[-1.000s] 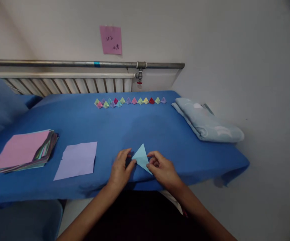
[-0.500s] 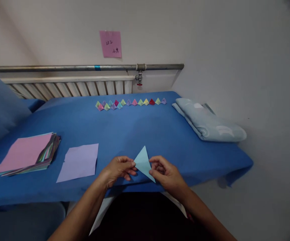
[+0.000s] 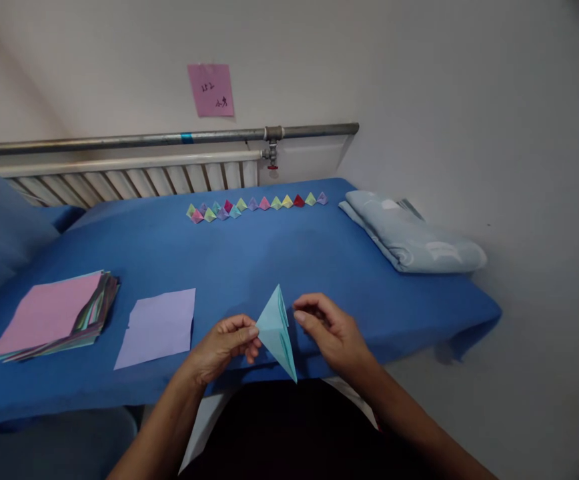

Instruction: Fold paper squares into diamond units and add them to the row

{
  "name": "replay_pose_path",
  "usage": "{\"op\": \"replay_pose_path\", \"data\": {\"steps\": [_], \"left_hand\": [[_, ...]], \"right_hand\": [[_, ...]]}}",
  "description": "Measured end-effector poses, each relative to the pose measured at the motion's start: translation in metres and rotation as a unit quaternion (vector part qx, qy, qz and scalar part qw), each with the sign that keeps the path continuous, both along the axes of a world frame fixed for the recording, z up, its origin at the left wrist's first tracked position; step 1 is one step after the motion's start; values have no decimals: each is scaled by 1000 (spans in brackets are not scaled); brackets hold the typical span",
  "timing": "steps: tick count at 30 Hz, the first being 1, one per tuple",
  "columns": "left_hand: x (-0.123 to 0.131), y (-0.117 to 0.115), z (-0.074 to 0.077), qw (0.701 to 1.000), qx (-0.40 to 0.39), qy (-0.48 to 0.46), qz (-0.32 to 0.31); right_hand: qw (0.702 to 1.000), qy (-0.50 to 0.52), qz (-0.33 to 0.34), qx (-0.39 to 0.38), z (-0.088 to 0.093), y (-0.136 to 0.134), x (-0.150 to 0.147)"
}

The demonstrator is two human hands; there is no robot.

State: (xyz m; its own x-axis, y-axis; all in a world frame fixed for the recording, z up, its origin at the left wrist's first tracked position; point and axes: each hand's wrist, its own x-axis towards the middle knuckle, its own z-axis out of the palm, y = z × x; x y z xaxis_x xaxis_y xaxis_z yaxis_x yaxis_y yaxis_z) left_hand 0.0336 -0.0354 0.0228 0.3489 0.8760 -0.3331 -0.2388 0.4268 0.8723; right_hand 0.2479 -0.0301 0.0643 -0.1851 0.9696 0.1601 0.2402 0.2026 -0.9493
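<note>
My left hand (image 3: 232, 340) pinches a folded light-blue paper (image 3: 272, 325) by its left corner, thumb on top. The paper is a triangle with several layers, its long side facing right and its layers parted along that side. Just to the right of it, clear of the paper, is my right hand (image 3: 330, 330). Its fingers are curled, with a gap between thumb and forefinger, and nothing shows in them. To the left, a flat lilac paper sheet (image 3: 158, 327) lies on the blue cloth (image 3: 209, 260).
A stack of coloured paper (image 3: 52, 313), pink on top, lies at the far left. Small folded paper pieces (image 3: 264, 203) in many colours line the back. A folded pale blanket (image 3: 414, 233) lies at the right. Behind are a radiator (image 3: 144, 180) and a pipe (image 3: 134, 140).
My right hand has let go of the light-blue paper and moved right, away from it. The paper's layers now spread open on the right side. The view has shifted slightly.
</note>
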Motion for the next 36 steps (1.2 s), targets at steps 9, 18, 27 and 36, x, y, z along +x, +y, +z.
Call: {"op": "replay_pose_path", "data": {"steps": [9, 18, 27, 36], "left_hand": [[-3, 0, -7, 1000, 2, -12, -3], [-6, 0, -8, 999, 10, -22, -26], [-6, 0, -6, 999, 9, -22, -28], [-2, 1, 0, 997, 15, 34, -69]], "right_hand": [[997, 47, 27, -56, -5, 9, -18], [979, 133, 60, -143, -5, 6, -17], [971, 172, 65, -154, -11, 5, -19], [957, 149, 91, -230, -15, 5, -19]]}}
